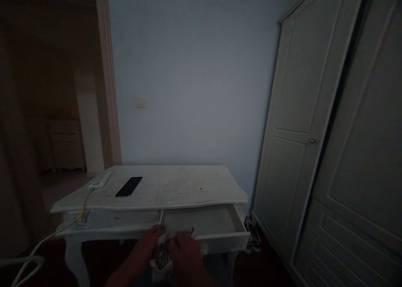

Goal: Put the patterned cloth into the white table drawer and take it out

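A pale, crumpled bundle with dark, striped-looking contents is held low in front of the desk, near its open drawer; the dim light hides what the bundle is. The left hand has its fingers bent, mostly closed, gripping the bundle's left side. The right hand curls over the bundle's right side, fingers closed onto it; the fingertips are hard to make out.

The drawer is pulled out from the right half of the desk's front. On the left part of the desktop lies a black phone, and beyond it, at the desk's left edge, a white power strip. A white cable hangs off the desk's left front. Behind the desk rises a pale blue wall; right of the desk stands a wardrobe, left of it a doorway.
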### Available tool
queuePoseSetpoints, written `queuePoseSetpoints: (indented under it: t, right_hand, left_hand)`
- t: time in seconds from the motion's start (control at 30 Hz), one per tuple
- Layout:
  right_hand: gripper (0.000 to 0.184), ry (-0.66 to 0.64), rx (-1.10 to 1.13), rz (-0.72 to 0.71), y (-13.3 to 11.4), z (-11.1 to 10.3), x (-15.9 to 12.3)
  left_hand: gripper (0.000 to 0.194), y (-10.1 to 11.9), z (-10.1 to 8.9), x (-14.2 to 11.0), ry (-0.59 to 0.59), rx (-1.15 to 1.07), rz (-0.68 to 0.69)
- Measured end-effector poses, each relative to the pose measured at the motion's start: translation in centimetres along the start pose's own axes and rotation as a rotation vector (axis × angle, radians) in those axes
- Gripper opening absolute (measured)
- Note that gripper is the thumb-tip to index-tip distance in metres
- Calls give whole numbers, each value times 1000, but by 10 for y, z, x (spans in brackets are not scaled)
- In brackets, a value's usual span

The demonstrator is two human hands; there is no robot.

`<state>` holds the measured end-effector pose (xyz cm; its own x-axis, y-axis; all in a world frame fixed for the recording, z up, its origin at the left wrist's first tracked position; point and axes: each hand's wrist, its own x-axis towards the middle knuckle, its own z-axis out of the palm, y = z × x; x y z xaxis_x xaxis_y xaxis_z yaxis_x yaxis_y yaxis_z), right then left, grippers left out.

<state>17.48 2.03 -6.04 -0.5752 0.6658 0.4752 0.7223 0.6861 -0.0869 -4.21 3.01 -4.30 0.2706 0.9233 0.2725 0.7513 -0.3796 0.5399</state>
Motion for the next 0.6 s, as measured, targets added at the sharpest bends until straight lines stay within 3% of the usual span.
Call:
queuePoseSetpoints:
  t: [0.1, 0.27, 0.33, 0.43, 0.5, 0.6]
  right_hand:
    - [45, 82, -65, -20, 4, 29, -8]
    - [34, 129, -163, -107, 23, 54, -32]
    - [33, 139, -155, -76, 30, 55, -44]
    - [39, 198, -54, 89, 31, 46, -53]
    - [43, 225, 15, 182, 22, 38, -47]
    - [44, 184, 37, 142, -2, 37, -23]
  left_hand:
    - [53, 3, -8, -2, -95, -58, 68]
    - [39, 16, -17, -9, -123, -87, 38]
    - [40, 21, -19, -10, -116, -95, 8]
    - [43, 25, -18, -10, -115, -120, -2]
    - [48, 22, -15, -8, -110, -151, -4]
    - [60, 13, -7, -2, -69, -207, -81]
